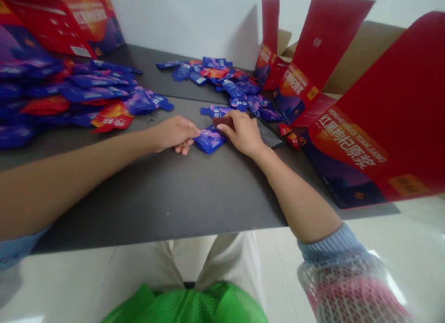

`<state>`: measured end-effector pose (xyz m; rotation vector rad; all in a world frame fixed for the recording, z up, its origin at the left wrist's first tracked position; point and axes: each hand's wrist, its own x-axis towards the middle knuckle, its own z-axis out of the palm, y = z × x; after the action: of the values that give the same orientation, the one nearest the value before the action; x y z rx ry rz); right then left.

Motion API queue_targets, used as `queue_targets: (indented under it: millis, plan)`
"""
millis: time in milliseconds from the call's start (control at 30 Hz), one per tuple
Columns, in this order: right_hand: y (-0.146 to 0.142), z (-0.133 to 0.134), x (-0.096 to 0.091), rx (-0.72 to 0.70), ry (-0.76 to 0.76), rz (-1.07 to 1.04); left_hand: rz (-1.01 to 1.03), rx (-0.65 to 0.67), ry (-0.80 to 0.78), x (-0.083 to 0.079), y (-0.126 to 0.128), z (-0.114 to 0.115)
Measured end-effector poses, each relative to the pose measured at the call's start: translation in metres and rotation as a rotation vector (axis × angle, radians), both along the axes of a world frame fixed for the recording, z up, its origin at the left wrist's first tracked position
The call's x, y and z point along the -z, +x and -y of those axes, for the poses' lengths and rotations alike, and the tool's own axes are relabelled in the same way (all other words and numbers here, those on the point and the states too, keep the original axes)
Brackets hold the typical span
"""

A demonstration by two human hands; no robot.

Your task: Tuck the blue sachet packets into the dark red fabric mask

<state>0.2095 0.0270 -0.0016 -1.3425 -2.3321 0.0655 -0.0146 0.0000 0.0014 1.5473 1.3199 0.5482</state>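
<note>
A small stack of blue sachets point(209, 140) lies on the dark grey table point(181, 198) between my hands. My left hand point(175, 134) rests beside the stack's left edge, fingers curled and touching it. My right hand point(241, 133) is closed over the stack's right end, with a dark red piece under the fingers. Just beyond lies a loose blue sachet point(215, 111).
A large heap of blue and red sachets point(69, 93) covers the table's left. A smaller scatter of sachets point(229, 82) lies at the back. Open red cartons point(368, 142) stand along the right, and more cartons point(69, 22) at the back left. A green mesh bag point(187, 304) sits in my lap.
</note>
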Motion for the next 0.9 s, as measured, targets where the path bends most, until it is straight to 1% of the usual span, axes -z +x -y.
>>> queue_targets:
  millis: [100, 200, 267, 333, 400, 467, 533, 600, 800, 900]
  plan:
    - [-0.001, 0.001, -0.003, -0.152, 0.060, -0.157, -0.004, -0.018, -0.002, -0.002, 0.002, 0.002]
    - [-0.008, 0.011, -0.008, -0.218, 0.103, -0.246, -0.003, -0.036, -0.026, -0.006, 0.005, 0.005]
    - [-0.013, 0.021, -0.010, -0.279, 0.062, -0.196, -0.004, -0.035, -0.019, -0.007, 0.006, 0.006]
    - [-0.016, 0.030, -0.011, -0.338, 0.008, -0.061, -0.029, -0.024, -0.003, -0.007, 0.005, 0.006]
    - [-0.018, 0.035, -0.011, -0.374, -0.022, 0.073, -0.065, -0.017, 0.007, -0.006, 0.004, 0.005]
    - [-0.017, 0.035, -0.012, -0.386, -0.038, 0.135, -0.079, -0.016, 0.010, -0.004, 0.003, 0.003]
    - [-0.015, 0.031, -0.012, -0.377, -0.054, 0.148, -0.073, -0.020, 0.010, -0.002, 0.002, 0.001]
    - [-0.013, 0.024, -0.011, -0.332, -0.054, 0.158, -0.076, -0.031, 0.014, 0.000, 0.003, 0.000]
    - [-0.002, -0.001, 0.002, -0.089, -0.033, 0.184, -0.111, -0.067, 0.039, -0.003, 0.005, 0.000]
    - [0.005, -0.008, 0.006, -0.005, -0.023, 0.184, -0.117, -0.067, 0.030, -0.005, 0.005, 0.001]
